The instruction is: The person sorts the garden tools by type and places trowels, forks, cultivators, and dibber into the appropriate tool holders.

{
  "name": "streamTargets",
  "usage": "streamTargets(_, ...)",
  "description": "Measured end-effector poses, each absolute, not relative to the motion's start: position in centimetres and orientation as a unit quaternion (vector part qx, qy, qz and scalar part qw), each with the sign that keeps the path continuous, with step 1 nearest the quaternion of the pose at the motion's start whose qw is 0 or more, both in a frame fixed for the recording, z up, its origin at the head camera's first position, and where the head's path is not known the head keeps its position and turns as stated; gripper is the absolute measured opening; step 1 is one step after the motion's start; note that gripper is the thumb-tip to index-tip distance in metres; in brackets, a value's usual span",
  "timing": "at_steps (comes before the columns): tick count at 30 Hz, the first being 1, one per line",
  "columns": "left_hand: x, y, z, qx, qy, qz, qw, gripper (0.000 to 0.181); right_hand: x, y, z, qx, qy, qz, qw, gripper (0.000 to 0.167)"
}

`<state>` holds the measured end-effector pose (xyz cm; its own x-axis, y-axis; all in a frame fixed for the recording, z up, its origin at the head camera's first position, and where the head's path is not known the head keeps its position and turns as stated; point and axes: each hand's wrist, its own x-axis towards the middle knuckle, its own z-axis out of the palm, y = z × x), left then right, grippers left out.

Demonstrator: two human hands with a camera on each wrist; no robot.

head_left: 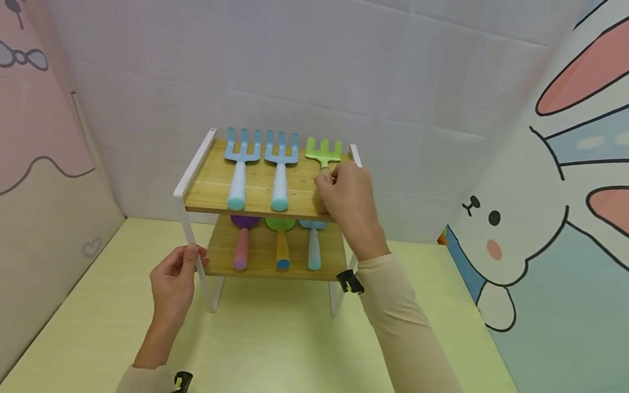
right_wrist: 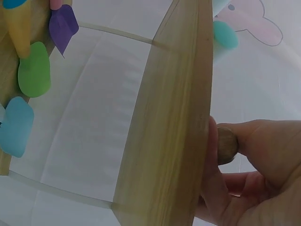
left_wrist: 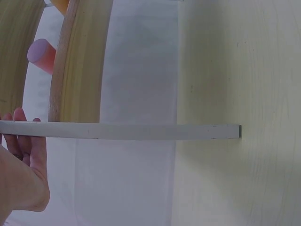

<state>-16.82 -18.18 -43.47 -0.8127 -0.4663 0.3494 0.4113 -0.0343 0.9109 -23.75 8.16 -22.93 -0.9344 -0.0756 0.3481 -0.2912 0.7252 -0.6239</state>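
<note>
A two-tier rack with wooden shelves and a white metal frame stands on the table. My left hand grips the rack's left front post, beside the lower shelf. On the upper shelf, at its right end, my right hand holds the handle of a green toy hand fork. The round brown handle end shows between thumb and fingers just over the shelf edge. Two blue toy forks, one at the left and one in the middle, lie beside it with tines pointing back.
Three toy shovels lie on the lower shelf: purple with a pink handle, green with an orange handle, and blue with a pale handle. A pale curtain hangs behind the rack. The yellowish tabletop extends in front.
</note>
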Motion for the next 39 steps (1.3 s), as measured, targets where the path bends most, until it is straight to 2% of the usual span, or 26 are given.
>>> streamTargets(18, -16.8, -18.3, -43.4, 0.008, -0.623, -0.718, 0.311, 0.026, -23.4, 7.6, -22.9, 0.1, -0.938, 0.273, 0.188, 0.047)
streamTargets(27, -16.7, -18.6, -43.5, -0.001, -0.622, -0.717, 0.315, 0.026, -22.9, 7.6, -23.5, 0.115, -0.926, 0.276, 0.231, 0.052)
streamTargets(29, -16.7, -18.6, -43.5, -0.002, -0.622, -0.716, 0.316, 0.026, -22.7, 7.7, -23.6, 0.114, -0.925, 0.272, 0.241, 0.049)
streamTargets(34, -16.6, -18.5, -43.4, -0.003, -0.615, -0.723, 0.315, 0.026, -22.1, 7.9, -24.0, 0.11, -0.919, 0.254, 0.282, 0.031)
streamTargets(39, -16.5, -18.5, -43.3, 0.006, -0.61, -0.728, 0.314, 0.027, -21.6, 8.2, -24.9, 0.136, -0.894, 0.266, 0.334, 0.031)
